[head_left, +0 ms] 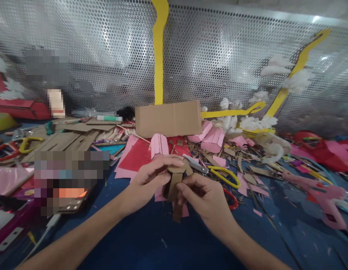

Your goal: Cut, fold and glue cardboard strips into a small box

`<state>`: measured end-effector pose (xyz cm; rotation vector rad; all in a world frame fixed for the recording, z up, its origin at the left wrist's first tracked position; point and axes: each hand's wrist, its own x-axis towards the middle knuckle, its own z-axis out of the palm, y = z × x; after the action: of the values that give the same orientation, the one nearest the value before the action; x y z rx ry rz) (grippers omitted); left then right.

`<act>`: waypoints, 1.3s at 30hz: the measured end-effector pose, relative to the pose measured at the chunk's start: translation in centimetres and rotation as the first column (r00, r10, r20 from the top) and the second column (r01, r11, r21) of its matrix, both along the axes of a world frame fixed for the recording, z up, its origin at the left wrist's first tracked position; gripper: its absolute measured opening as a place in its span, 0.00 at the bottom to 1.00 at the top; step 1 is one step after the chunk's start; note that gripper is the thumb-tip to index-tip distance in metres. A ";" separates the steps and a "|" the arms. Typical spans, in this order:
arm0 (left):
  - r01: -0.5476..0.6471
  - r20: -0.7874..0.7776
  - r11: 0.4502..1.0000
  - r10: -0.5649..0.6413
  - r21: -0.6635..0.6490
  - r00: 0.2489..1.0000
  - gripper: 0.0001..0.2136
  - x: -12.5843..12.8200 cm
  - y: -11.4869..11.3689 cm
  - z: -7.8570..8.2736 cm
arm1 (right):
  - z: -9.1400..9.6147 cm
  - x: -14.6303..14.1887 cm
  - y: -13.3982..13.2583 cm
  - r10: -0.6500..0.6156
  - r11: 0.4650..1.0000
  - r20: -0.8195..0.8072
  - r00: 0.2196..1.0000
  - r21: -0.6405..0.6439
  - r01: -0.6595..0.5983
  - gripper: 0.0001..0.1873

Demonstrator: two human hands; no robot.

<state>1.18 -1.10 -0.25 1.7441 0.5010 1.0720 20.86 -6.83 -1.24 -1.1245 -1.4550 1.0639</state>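
Between my two hands is a small folded cardboard piece point(176, 183), brown, with a narrow strip hanging down toward me. My left hand point(153, 174) grips its upper left side, fingers across the top edge. On the right side, my right hand point(203, 191) pinches the cardboard between thumb and fingers. Just behind my hands stands a pink paper-covered piece point(159, 145). Scissors with yellow handles point(226, 175) lie right behind my right hand, their blades partly hidden. A red handle point(231, 199) shows beside my right hand.
A cardboard box point(168, 119) stands at the back before a perforated metal screen point(191, 56). On the right lies a pink glue gun point(317, 195) with its cable. Cardboard scraps and pink paper bits litter the blue table point(134, 240). At left are cardboard sheets point(64, 144) and a purple power strip point(13, 228).
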 end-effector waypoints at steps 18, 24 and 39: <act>-0.014 0.156 1.000 0.018 -0.025 0.988 0.14 0.7 0.3 -1.1 | -0.2 0.0 -0.1 -0.004 1.000 0.010 1.000 -0.018 0.005 0.13; -0.046 0.163 0.999 0.048 -0.014 0.986 0.13 0.9 0.2 -1.3 | -0.2 0.0 -0.2 -0.019 1.000 0.018 1.000 -0.013 0.019 0.14; -0.092 0.153 0.994 0.100 -0.055 0.983 0.12 1.1 -0.3 -1.0 | 0.0 0.0 -0.3 -0.047 0.999 0.055 0.997 -0.014 0.048 0.14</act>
<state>2.26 -1.42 -1.24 1.5936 0.5128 1.2434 20.89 -7.09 -1.25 -1.2016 -1.4578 1.0195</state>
